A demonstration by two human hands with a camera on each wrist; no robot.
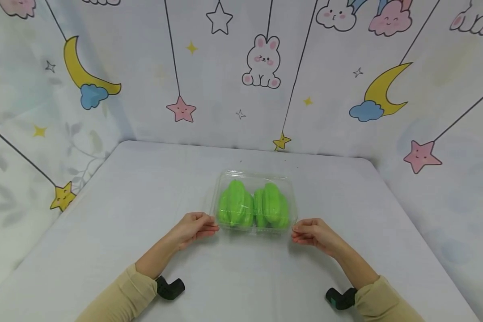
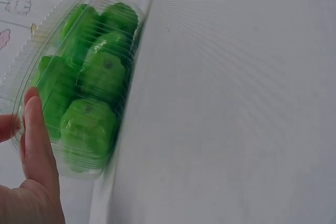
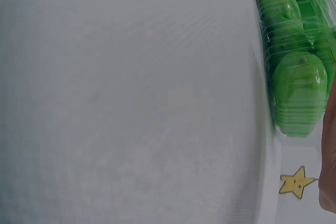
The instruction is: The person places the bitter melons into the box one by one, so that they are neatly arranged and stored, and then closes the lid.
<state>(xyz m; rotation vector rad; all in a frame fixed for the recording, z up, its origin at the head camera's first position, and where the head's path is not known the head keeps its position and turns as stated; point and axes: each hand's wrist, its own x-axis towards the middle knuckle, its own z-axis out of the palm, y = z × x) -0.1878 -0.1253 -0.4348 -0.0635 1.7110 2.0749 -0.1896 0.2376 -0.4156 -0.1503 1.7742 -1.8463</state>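
A clear plastic clamshell box (image 1: 254, 175) sits on the white table with its lid down. Inside are bright green, ribbed, rounded pieces (image 1: 236, 203) of an unclear kind, in two groups side by side. At the box's near left corner, my left hand (image 1: 191, 230) pinches the rim between thumb and fingers. My right hand (image 1: 315, 235) pinches the opposite near corner in the same way. Small dark spots mark the ends of some green pieces (image 2: 88, 129) in the left wrist view. Only part of my right hand (image 3: 328, 156) enters the right wrist view.
The white table (image 1: 241, 277) reaches back to a cloth backdrop (image 1: 225, 67) printed with moons, stars and rabbits. Black angled devices (image 1: 171, 288) protrude from beside both beige sleeves (image 1: 122, 295).
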